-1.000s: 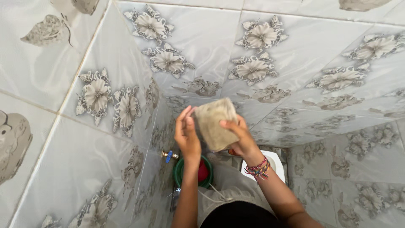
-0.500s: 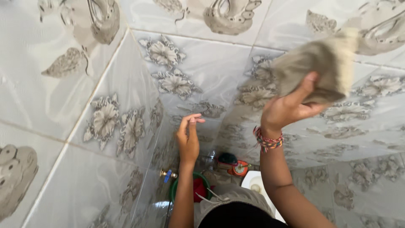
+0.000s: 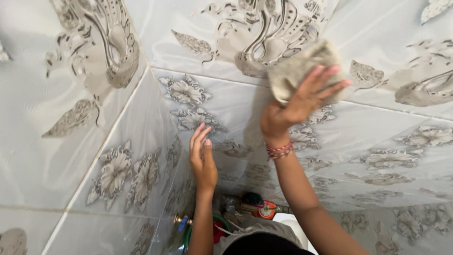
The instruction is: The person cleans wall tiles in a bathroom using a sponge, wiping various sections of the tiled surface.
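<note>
My right hand presses a grey-beige cloth flat against a glossy white wall tile with a grey floral and swan-like pattern, high up near the corner. A beaded red bracelet circles that wrist. My left hand rests lower, fingers together and extended, touching the tiled wall near the corner and holding nothing.
Two tiled walls meet in a corner on the left. Down below stand a brass tap with a blue handle, a green bucket with something red in it, several bottles and a white fixture.
My right hand has carried the cloth up from chest height to the upper tiles and pressed it there. My left hand let go of the cloth and settled on the wall.
</note>
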